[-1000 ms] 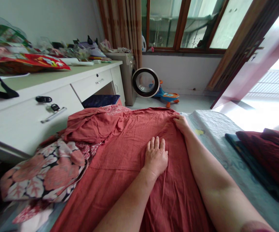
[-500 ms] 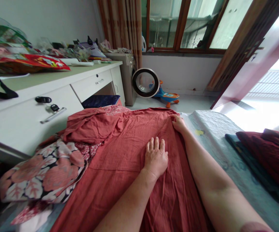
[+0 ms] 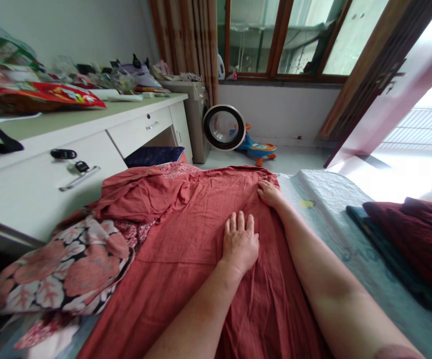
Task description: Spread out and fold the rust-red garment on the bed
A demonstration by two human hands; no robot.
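Note:
A rust-red garment lies spread over the bed, its far left part bunched into folds. My left hand rests flat on its middle, fingers spread and pointing away from me. Farther off, near the garment's far right edge, my right hand lies on the cloth with its fingers stretched to the left. Neither hand grips anything. Against the garment's left side sits a crumpled floral cloth in black, white and coral. Some red-and-white patterned fabric shows beyond the folds.
Folded dark red and teal clothes are stacked on the pale blue bed cover at right. A white desk with cluttered top runs along the left. Beyond the bed are a washing machine with its round door open and a blue ride-on toy.
My right hand has moved slightly left, from the garment's right edge onto its surface. The cloth's edge at that spot now lies flatter. My left hand stays in place.

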